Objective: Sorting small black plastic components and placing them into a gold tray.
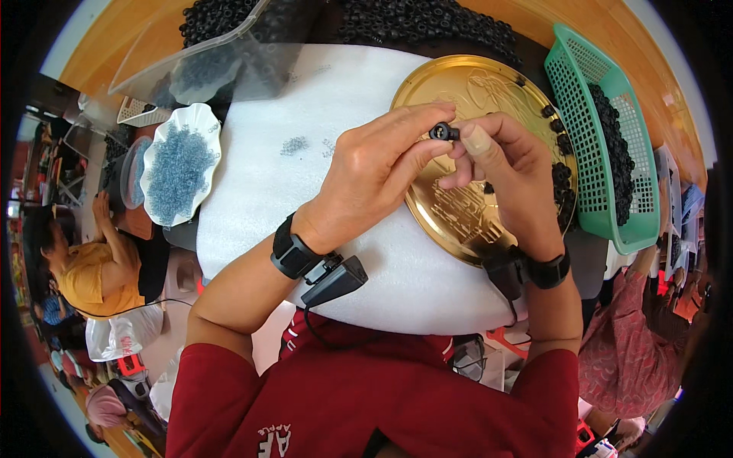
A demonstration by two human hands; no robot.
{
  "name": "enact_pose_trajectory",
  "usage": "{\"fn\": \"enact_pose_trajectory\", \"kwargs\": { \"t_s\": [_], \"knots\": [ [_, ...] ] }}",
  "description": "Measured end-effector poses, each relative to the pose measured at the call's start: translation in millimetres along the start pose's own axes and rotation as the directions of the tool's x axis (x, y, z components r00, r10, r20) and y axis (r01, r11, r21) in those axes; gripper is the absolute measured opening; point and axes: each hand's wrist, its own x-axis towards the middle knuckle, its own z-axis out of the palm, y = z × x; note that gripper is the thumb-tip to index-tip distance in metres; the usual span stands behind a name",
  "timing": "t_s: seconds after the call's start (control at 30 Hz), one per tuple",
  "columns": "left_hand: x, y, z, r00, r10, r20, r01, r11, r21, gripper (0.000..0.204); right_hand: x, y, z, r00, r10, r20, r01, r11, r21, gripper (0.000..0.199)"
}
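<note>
My left hand (374,156) pinches a small black ring-shaped part (440,131) with a hole in its face, between thumb and forefinger. From the other side, my right hand (515,164) grips the part's short stub with thumb and fingers. Both hands are raised over a round gold tray (439,225) with an embossed pattern. Several loose black parts (563,177) lie along the tray's right side. Whether a second small piece sits inside the ring's hole is too small to tell.
A white foam sheet (259,206) covers the table. At left stands a scalloped white dish (206,118) of tiny bluish clear pieces (179,172); some (294,145) lie scattered. A clear bin (252,76), a black heap (427,23) and a green basket (576,164) surround it. Others sit nearby.
</note>
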Motion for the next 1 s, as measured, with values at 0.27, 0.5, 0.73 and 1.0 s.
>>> {"fn": "enact_pose_trajectory", "kwargs": {
  "t_s": [0.27, 0.5, 0.73, 1.0],
  "knots": [
    [-0.1, 3.7, -0.7, 0.996, -0.07, 0.051, 0.073, 0.996, -0.055, 0.029, -0.5, 5.3, -0.6, 0.994, -0.111, -0.02, 0.105, 0.974, -0.2, 0.025],
    [0.2, 2.9, -0.4, 0.996, -0.037, 0.081, 0.04, 0.999, -0.025, 0.028, -1.0, -2.6, 0.7, 0.995, -0.1, 0.026, 0.103, 0.926, -0.363, 0.029],
    [-1.1, -0.6, 6.5, 0.997, 0.066, 0.029, -0.067, 0.998, 0.015, 0.027, 0.7, 0.0, 0.5, 0.968, -0.229, 0.098, 0.241, 0.758, -0.606, 0.025],
    [-1.6, 2.2, 8.4, 0.995, 0.101, 0.02, -0.102, 0.99, 0.099, 0.031, -0.6, 4.2, 4.9, 0.968, -0.243, 0.069, 0.22, 0.68, -0.699, 0.032]
  ]
}}
